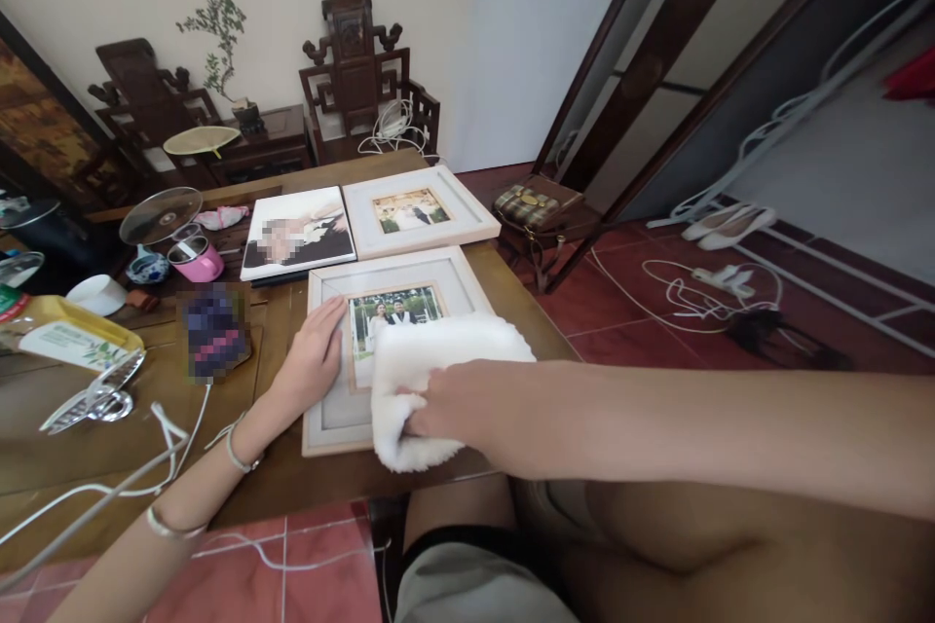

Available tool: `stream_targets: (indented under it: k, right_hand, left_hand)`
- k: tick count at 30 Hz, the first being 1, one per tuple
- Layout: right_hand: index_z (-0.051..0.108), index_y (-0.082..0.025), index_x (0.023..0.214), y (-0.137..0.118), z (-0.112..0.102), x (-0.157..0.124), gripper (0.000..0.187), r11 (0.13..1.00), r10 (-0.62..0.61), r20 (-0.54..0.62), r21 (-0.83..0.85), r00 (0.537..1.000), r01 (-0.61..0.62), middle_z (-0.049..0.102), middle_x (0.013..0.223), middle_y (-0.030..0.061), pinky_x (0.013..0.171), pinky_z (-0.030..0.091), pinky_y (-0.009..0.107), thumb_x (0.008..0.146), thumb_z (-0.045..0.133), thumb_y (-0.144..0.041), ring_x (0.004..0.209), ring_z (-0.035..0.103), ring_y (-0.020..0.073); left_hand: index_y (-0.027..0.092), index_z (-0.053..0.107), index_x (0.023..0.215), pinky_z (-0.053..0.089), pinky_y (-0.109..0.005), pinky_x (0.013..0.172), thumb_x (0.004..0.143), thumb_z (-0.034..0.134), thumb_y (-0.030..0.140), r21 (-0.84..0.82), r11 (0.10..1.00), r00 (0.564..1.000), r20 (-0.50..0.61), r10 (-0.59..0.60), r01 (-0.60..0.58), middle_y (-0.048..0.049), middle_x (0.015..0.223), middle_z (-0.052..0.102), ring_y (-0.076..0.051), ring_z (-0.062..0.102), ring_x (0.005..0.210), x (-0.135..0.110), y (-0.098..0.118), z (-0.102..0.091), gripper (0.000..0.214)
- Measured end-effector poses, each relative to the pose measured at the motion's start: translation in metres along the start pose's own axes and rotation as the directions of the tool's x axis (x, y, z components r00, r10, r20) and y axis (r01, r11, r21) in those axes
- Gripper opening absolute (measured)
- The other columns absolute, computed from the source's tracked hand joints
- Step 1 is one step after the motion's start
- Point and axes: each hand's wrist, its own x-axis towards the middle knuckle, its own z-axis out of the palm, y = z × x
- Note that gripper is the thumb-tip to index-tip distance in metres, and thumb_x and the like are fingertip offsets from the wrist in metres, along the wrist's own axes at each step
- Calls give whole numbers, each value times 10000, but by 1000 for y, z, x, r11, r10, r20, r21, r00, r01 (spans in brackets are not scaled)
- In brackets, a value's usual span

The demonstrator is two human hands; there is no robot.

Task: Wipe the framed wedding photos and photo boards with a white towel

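Clutching a white cloth [453, 343], right hand [457, 409] curled, left hand [316, 352] loosely outstretched on the nearest photo frame [337, 417]

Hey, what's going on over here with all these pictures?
A person sits at a wooden table with both hands on a picture frame. The left hand rests on the left side of the pale frame. The right hand has a fluffy white cloth over the lower right part, hiding some of the photo inside. Just beyond lie another framed picture and a picture panel, with no hand on them.
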Motion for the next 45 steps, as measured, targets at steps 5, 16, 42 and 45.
stream_targets:
  k: [5, 16, 42, 45]
  right_hand:
    - [609, -172, 1270, 15, 13, 11, 554, 996, 51, -172, -59, 984, -62, 603, 1297, 135, 778, 481, 313, 768, 531, 52, 1040, 632, 246]
    - [470, -257, 1439, 100, 32, 67, 702, 877, 159, -553, -301, 818, -374, 130, 1636, 42, 1005, 428, 576, 810, 476, 54, 1434, 202, 437]
    - [430, -212, 1456, 62, 29, 48, 858, 960, 123, -483, -163, 867, -227, 106, 1636, 85, 1049, 368, 629, 680, 481, 152, 1448, 177, 430]
    - [474, -220, 1433, 90, 20, 53, 776, 900, 186, -594, -216, 782, -378, 81, 1636, 58, 1070, 344, 642, 747, 440, 142, 1459, 141, 421]
  left_hand:
    - [123, 540, 1357, 340, -500, 1172, 950, 376, 195, 3, 1000, 1000, -3, -7, 7, -164, 1429, 538, -263, 466, 1365, -1, 2, 2, 444]
    - [128, 524, 1368, 342, -501, 1169, 964, 370, 215, -1, 1000, 1000, -4, 19, -19, -166, 1436, 529, -258, 449, 1377, -4, 0, 12, 441]
    - [79, 529, 1357, 348, -498, 1167, 958, 365, 204, 3, 1000, 1000, -12, 20, -20, -191, 1425, 534, -269, 457, 1370, -6, -3, -1, 449]
    - [108, 519, 1374, 338, -498, 1173, 957, 367, 195, -7, 1000, 1000, -7, 15, -15, -173, 1439, 524, -262, 448, 1378, -7, -5, -3, 452]
